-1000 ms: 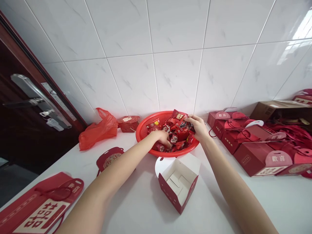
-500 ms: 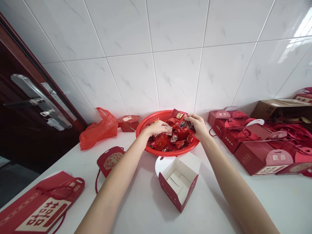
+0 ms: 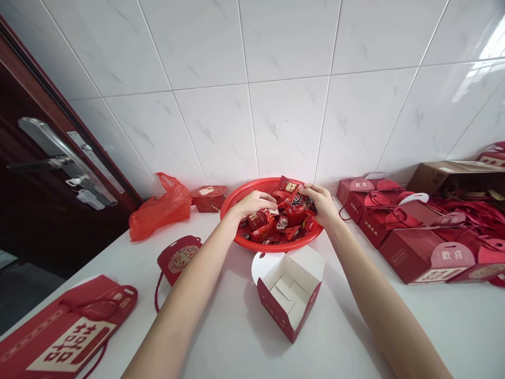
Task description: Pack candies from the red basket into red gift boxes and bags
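Observation:
A red plastic basket (image 3: 272,247) full of wrapped candies (image 3: 284,218) stands against the wall. My left hand (image 3: 255,202) reaches into its left side, fingers curled together over the wrappers; what lies under the fingertips is mostly hidden, with a pale packet (image 3: 272,212) just below them. On the right side, my right hand (image 3: 320,204) curls at the rim, its fingers closed on a dark-and-red wrapped candy (image 3: 307,201). In front of the basket is an open gift box (image 3: 290,305), dark red outside and white inside, its flaps raised and no candies visible in it.
Several closed red gift boxes (image 3: 410,252) stand at right, beside a brown carton (image 3: 430,179). A red plastic bag (image 3: 161,210) and a small red box (image 3: 209,199) lie at back left. Flattened red boxes (image 3: 67,326) rest at front left, near a door with a metal handle (image 3: 67,158).
My left hand has lifted slightly and drawn back a little, uncovering a dark red packet below it. My right hand stays almost still at the basket's right side.

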Action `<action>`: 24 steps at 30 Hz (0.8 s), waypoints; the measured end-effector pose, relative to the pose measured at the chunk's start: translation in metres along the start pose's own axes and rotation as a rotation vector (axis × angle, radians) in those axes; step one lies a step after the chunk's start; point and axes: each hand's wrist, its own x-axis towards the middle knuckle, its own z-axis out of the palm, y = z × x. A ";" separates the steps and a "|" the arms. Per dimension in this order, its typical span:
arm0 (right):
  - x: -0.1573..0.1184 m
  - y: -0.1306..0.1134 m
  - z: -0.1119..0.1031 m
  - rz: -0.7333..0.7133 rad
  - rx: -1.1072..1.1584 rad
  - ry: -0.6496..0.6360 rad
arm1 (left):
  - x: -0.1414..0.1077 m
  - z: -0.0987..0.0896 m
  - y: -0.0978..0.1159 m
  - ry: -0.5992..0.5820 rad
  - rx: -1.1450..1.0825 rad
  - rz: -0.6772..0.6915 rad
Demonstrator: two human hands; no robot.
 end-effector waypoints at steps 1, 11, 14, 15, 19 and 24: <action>0.000 0.000 0.000 0.000 -0.008 0.001 | 0.000 0.000 -0.001 0.016 0.014 -0.006; 0.000 0.002 -0.001 -0.010 0.022 -0.004 | 0.002 0.021 -0.001 -0.105 0.470 0.196; -0.001 0.001 0.000 0.000 0.030 0.009 | 0.002 0.035 0.000 -0.391 0.708 0.201; -0.001 0.001 0.000 -0.001 0.027 0.012 | 0.001 0.039 0.002 -0.424 0.775 0.223; -0.001 0.001 -0.001 -0.016 0.010 0.009 | -0.004 0.044 0.011 -0.453 0.812 0.259; 0.000 0.002 -0.001 -0.005 0.045 0.000 | -0.008 0.042 0.019 -0.533 0.778 0.104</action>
